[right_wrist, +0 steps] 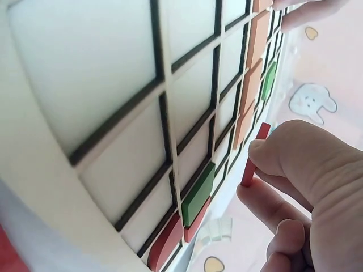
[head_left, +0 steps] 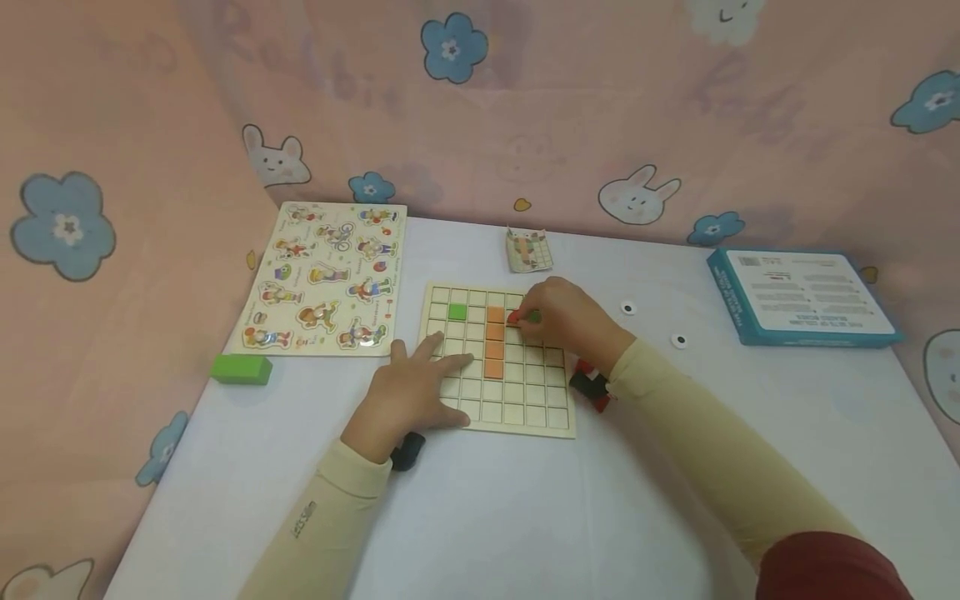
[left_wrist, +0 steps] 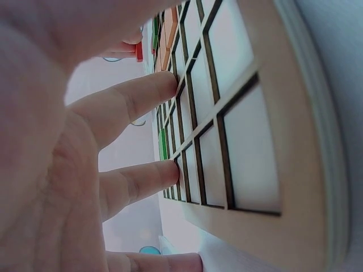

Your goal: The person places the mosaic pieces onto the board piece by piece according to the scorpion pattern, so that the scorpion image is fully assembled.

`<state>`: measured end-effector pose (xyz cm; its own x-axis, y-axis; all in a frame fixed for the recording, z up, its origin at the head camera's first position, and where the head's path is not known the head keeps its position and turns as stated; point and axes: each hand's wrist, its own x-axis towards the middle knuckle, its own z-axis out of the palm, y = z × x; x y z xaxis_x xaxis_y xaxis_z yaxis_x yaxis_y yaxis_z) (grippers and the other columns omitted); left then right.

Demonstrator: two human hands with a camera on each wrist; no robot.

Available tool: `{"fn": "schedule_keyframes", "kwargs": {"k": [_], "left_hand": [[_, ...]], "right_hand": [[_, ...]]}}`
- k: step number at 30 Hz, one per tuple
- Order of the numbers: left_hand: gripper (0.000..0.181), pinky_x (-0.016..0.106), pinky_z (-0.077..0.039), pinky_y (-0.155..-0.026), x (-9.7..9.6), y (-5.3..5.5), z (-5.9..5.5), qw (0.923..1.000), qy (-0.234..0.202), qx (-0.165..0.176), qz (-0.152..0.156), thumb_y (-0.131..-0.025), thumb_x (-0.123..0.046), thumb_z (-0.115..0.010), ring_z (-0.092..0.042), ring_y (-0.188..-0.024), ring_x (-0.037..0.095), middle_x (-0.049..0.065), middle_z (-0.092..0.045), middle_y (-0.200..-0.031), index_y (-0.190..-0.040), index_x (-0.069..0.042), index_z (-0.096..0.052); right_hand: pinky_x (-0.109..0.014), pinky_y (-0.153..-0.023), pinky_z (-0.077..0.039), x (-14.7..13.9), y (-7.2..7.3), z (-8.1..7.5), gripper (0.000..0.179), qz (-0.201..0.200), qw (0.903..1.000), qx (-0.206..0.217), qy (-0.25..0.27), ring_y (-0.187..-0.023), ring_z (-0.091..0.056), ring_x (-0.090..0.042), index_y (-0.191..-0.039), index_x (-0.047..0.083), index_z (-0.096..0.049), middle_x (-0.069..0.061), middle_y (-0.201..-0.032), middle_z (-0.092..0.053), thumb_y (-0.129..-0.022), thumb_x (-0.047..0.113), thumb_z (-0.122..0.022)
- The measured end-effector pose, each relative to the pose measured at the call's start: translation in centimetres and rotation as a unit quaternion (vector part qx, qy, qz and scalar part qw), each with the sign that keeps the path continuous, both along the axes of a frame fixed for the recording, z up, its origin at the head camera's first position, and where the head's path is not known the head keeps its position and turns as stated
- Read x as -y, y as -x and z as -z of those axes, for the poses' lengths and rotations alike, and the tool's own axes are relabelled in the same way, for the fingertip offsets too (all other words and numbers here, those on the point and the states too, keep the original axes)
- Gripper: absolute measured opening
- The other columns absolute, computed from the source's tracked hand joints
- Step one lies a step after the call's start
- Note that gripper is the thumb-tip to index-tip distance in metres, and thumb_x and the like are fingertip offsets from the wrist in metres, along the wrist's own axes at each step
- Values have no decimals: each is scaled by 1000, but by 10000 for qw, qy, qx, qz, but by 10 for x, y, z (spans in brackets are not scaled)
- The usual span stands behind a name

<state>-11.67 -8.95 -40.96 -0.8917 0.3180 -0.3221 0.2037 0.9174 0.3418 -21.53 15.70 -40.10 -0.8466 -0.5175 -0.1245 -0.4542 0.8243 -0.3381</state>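
A wooden grid board (head_left: 517, 425) lies before me, with a column of orange tiles (head_left: 494, 350) and a green tile (head_left: 457, 312) set in its cells. Between thumb and fingertips, my right hand (head_left: 566, 317) pinches a thin red tile (right_wrist: 255, 156) over the board's far part. A dark green tile (right_wrist: 198, 195) and a red rounded tile (right_wrist: 166, 243) sit in cells near one corner in the right wrist view. My left hand (head_left: 401, 400) is spread over the board's left edge, two fingertips (left_wrist: 164, 85) resting on the grid.
A picture puzzle board (head_left: 322, 279) lies at the back left, with a green block (head_left: 242, 370) at its near corner. Behind the grid is a small patterned card (head_left: 529, 251). To the right are two white discs with dark centres (head_left: 628, 308) and a blue box (head_left: 806, 296). Red pieces (head_left: 602, 402) lie under my right wrist.
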Motion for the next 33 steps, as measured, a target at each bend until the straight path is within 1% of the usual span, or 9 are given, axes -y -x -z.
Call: {"fn": "schedule_keyframes", "kwargs": {"k": [4,10,15,18,21,26,33], "left_hand": [[87,39,-48,-69,0,0,0,10000,-16,-13,-20,-75,-52,-94,-42,-119,40,9,-29,-172,-153,-39,-58],[87,41,-49,-72,1,0,0,10000,10,-2,-1,-76,-52,-93,-42,-120,41,9,-29,-172,-153,-39,-58],[87,41,-49,-71,0,1,1,10000,11,-5,41,-76,-52,-93,-42,-119,40,9,-29,-172,-154,-38,-58],[86,41,-49,-71,0,0,0,10000,20,-19,39,-76,-52,-93,-42,-119,41,9,-30,-172,-154,-39,-58],[86,41,-50,-71,0,0,-1,10000,33,-29,38,-76,-52,-93,-42,-120,42,9,-30,-172,-153,-39,-58],[86,41,-49,-70,0,0,0,10000,45,-16,31,-76,-52,-93,-42,-120,42,9,-30,-172,-153,-39,-58],[87,40,-49,-69,0,0,-1,10000,70,-3,30,-76,-53,-93,-42,-119,41,9,-30,-172,-153,-40,-58]], "right_hand": [[-43,-99,-51,6,1,2,7,-234,9995,-222,30,-101,-67,-26,-96,8,-85,-5,-101,-78,-92,12,-82],[-40,-93,-53,27,10,6,8,-606,9969,-470,161,-92,-68,-23,-92,7,-85,-4,-94,-78,-92,11,-78],[-39,-89,-53,41,15,11,10,-832,9937,-731,-161,-91,-67,-24,-94,8,-85,-3,-95,-78,-92,11,-75],[-38,-87,-53,45,16,13,10,-877,9913,-916,-351,-90,-65,-24,-93,9,-84,-2,-95,-78,-92,10,-74],[-38,-86,-52,49,16,13,11,-879,9903,-988,-423,-90,-65,-25,-93,8,-84,-2,-95,-78,-93,10,-73],[-37,-91,-52,54,15,12,12,-897,9889,-1069,-503,-95,-67,-25,-99,8,-85,-3,-100,-79,-95,10,-74],[-38,-89,-53,51,15,12,8,-979,9867,-1181,-535,-94,-67,-26,-94,9,-84,-3,-100,-80,-94,11,-76]]}}
